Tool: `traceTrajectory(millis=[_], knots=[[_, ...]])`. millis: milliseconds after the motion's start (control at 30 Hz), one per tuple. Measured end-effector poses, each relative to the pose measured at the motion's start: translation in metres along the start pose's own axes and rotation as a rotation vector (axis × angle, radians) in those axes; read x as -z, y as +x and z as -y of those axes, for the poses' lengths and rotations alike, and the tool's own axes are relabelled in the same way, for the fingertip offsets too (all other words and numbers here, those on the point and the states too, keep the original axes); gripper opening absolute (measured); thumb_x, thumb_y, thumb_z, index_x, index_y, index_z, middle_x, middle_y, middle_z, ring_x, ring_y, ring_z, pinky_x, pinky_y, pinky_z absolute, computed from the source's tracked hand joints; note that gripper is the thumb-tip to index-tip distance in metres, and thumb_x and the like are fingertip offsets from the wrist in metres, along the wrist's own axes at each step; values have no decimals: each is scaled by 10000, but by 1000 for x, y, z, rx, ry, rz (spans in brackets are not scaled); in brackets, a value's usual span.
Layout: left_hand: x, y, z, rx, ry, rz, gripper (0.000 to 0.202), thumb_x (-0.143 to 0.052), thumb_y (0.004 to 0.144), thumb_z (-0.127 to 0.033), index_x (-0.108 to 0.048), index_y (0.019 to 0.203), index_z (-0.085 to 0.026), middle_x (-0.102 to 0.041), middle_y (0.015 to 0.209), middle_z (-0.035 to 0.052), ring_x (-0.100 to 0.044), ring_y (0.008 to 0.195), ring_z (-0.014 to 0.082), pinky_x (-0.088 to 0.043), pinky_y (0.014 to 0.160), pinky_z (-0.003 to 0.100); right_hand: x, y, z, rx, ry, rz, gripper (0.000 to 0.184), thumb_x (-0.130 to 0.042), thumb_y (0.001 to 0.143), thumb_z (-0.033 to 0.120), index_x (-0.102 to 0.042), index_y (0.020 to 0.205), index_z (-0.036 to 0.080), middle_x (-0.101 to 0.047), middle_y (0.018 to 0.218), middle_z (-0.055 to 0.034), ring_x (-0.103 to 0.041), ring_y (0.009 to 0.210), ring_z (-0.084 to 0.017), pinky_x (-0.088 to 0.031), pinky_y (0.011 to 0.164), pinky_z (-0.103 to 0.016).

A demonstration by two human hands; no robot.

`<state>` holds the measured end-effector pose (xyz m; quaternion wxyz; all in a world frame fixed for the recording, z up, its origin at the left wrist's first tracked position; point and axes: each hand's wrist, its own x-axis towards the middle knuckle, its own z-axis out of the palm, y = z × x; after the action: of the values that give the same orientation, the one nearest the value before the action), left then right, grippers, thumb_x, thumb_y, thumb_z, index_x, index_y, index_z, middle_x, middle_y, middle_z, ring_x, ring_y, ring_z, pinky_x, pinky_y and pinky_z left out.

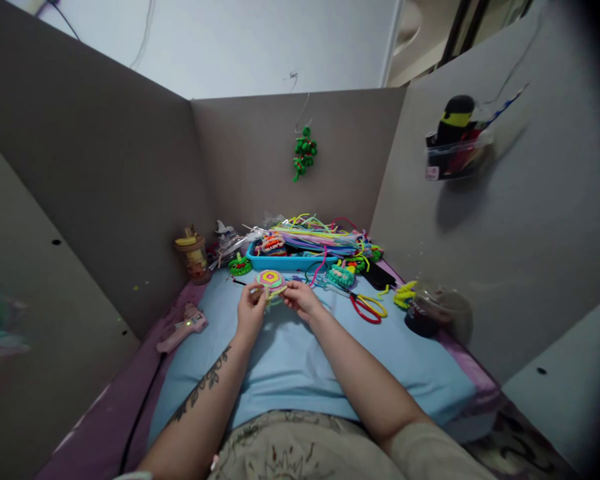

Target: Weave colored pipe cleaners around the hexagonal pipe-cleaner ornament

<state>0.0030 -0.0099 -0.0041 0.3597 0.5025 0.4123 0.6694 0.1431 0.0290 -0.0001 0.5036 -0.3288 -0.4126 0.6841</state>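
Note:
My left hand [251,308] and my right hand [299,297] meet over the light blue mat [300,360], both pinching a small round pipe-cleaner spiral [271,279] of pink, yellow and green rings. The fingers of each hand are closed on its lower edge, where a yellowish stem sticks out. The disc stands upright between the two hands, facing me.
A blue tray [290,261] heaped with coloured pipe cleaners stands behind the hands. Red-handled scissors [366,308] lie to the right, a pink glue gun [183,327] to the left, a lidded cup [193,255] at back left. Grey cardboard walls enclose the desk; a green ornament [305,151] hangs on the back wall.

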Motion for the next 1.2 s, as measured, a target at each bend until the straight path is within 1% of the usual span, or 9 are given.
traceTrajectory(millis=[200,333,400,533,633,767,867,1000,1200], knots=[[-1,1,0,37,-29,-36,398,-742,624,-348,-517,913,-193,-659,751,16,-625,684,152,-423,578,216,-2,-1,-3,-18,10,48,204,-733,538,212,-619,693,145,-653,589,11,-509,427,-53,-368,430,-171],[1,3,4,10,5,-75,392,-733,635,-336,-496,913,-195,-648,761,17,-617,653,142,-414,552,213,-3,-3,-1,-24,21,82,226,-738,527,171,-630,723,143,-674,657,0,-539,472,-57,-393,461,-172],[1,4,6,-17,10,-110,390,-723,648,-323,-476,924,-199,-625,727,-2,-603,626,131,-414,551,212,-4,-5,0,-33,40,100,264,-748,520,166,-637,759,147,-683,713,-6,-564,511,-67,-421,487,-180],[1,5,8,-48,18,-142,394,-712,667,-303,-437,932,-204,-581,672,-33,-584,608,118,-411,563,209,-8,-6,-1,-2,46,48,291,-775,569,296,-619,769,154,-674,725,-8,-575,521,-74,-442,495,-193],[0,3,9,-61,29,-115,376,-698,688,-301,-426,930,-207,-571,675,-35,-573,610,112,-404,571,207,-11,-5,-5,57,8,-36,339,-781,564,367,-587,750,160,-660,670,-2,-549,475,-73,-404,440,-187],[0,2,9,-61,40,-100,394,-706,685,-300,-416,937,-211,-561,683,-41,-569,631,110,-409,597,211,-13,-4,-10,62,-36,-101,394,-771,551,388,-559,806,175,-652,626,8,-520,420,-82,-336,379,-183],[0,2,8,-51,54,-117,446,-734,652,-304,-409,942,-209,-557,682,-44,-570,631,113,-412,593,213,-14,-2,-12,79,-67,-117,411,-760,551,397,-547,828,179,-633,577,23,-492,386,-80,-305,364,-182],[-2,2,5,-30,68,-129,464,-748,627,-315,-412,928,-207,-547,652,-53,-555,594,106,-399,560,201,-14,-1,-14,101,-55,-142,401,-772,525,403,-561,781,177,-635,587,21,-461,370,-62,-291,357,-183],[-3,0,2,6,86,-148,467,-751,620,-328,-406,909,-204,-518,631,-66,-525,550,90,-382,523,186,-12,1,-16,125,-91,-133,308,-756,550,401,-616,682,160,-586,539,30,-376,365,-36,-209,340,-185]])
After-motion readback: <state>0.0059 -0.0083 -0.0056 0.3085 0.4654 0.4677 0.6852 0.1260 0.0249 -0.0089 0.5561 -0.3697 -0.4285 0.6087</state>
